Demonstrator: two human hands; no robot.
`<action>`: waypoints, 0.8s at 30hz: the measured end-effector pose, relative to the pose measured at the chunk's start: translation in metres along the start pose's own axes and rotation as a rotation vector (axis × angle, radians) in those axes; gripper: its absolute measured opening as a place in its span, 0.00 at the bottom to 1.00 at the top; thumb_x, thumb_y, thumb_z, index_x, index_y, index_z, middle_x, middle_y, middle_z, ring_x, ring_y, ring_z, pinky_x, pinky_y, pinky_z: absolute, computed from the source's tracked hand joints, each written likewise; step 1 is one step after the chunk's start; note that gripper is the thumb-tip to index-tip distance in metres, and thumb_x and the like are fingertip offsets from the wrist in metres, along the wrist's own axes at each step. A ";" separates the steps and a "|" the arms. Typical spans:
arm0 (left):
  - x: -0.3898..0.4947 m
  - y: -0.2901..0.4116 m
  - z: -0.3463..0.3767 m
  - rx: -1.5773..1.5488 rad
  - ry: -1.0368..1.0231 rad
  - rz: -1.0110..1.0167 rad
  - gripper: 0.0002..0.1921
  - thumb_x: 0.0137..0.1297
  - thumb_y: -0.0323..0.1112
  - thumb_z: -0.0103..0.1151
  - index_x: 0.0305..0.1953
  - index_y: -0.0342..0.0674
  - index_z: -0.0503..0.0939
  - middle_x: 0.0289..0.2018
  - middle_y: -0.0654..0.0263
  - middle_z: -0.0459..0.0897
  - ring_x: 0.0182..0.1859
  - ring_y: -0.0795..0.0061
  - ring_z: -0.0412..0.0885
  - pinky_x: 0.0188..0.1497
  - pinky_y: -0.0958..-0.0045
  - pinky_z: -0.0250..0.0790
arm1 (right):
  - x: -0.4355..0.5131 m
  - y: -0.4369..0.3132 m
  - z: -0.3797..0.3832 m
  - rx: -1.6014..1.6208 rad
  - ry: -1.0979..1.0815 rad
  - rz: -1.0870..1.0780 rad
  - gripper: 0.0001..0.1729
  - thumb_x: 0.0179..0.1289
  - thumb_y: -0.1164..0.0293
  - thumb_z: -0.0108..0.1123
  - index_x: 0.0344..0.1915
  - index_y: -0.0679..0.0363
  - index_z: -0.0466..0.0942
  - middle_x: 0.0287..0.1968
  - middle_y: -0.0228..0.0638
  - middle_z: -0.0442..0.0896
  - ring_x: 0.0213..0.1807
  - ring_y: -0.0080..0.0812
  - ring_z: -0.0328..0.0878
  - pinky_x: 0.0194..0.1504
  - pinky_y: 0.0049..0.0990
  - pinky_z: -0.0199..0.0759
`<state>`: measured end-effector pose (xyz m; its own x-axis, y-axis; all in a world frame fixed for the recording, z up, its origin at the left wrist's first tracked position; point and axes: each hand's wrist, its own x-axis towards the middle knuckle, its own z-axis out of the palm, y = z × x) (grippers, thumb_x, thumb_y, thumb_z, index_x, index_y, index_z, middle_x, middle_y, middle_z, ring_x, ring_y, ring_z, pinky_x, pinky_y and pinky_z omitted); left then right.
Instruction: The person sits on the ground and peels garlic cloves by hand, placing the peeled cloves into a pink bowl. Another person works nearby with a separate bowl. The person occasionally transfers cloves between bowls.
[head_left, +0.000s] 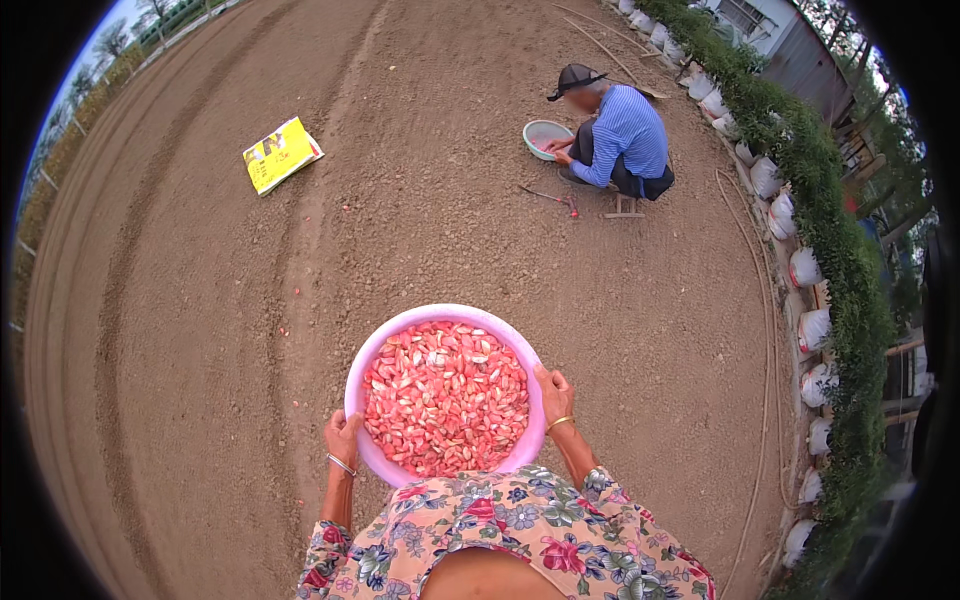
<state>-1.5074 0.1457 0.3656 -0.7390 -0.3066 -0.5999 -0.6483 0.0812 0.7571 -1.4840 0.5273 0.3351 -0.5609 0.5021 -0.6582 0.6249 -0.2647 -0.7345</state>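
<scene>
A round pink plastic basin (360, 360) is held in front of my body. Red-coated seed cloves (446, 397), most likely garlic, fill much of it. My left hand (343, 437) grips the basin's left rim, thumb on top. On the opposite side, my right hand (555, 391) grasps the right rim. The fingers under the rim are hidden on both sides. My floral top covers the basin's near edge. Bare brown soil (420, 262) lies beneath and beyond.
A co-worker (626, 139) sits on a low wooden stool (625, 210) with a pale basin (546, 127). A red-handled tool (573, 206) lies nearby. A yellow printed bag (282, 155) rests on the soil. Along the right run a hose (766, 360) and several white sacks of plants (813, 330).
</scene>
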 end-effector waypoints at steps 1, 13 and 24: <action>0.013 0.009 0.004 -0.007 -0.005 -0.034 0.07 0.59 0.32 0.61 0.27 0.41 0.73 0.23 0.77 0.73 0.23 0.89 0.65 0.22 0.82 0.56 | 0.010 -0.009 0.006 -0.026 0.020 0.033 0.24 0.61 0.56 0.65 0.17 0.55 0.65 0.20 0.18 0.65 0.24 0.13 0.56 0.24 0.18 0.55; 0.170 0.069 0.021 0.027 -0.095 -0.037 0.06 0.59 0.32 0.62 0.28 0.41 0.75 0.23 0.77 0.75 0.23 0.90 0.67 0.23 0.83 0.58 | 0.087 -0.043 0.108 0.006 0.129 0.065 0.23 0.61 0.57 0.64 0.17 0.55 0.67 0.20 0.18 0.66 0.24 0.14 0.57 0.23 0.19 0.54; 0.312 0.112 0.082 0.070 -0.071 -0.071 0.09 0.60 0.33 0.61 0.25 0.45 0.72 0.22 0.81 0.69 0.24 0.91 0.61 0.24 0.83 0.52 | 0.245 -0.095 0.194 0.024 0.035 0.014 0.21 0.61 0.57 0.65 0.19 0.57 0.70 0.21 0.19 0.69 0.24 0.13 0.59 0.24 0.18 0.57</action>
<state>-1.8260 0.1369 0.2418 -0.7002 -0.2463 -0.6701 -0.7089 0.1283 0.6936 -1.7861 0.5153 0.2119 -0.5325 0.5268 -0.6625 0.6189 -0.2916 -0.7293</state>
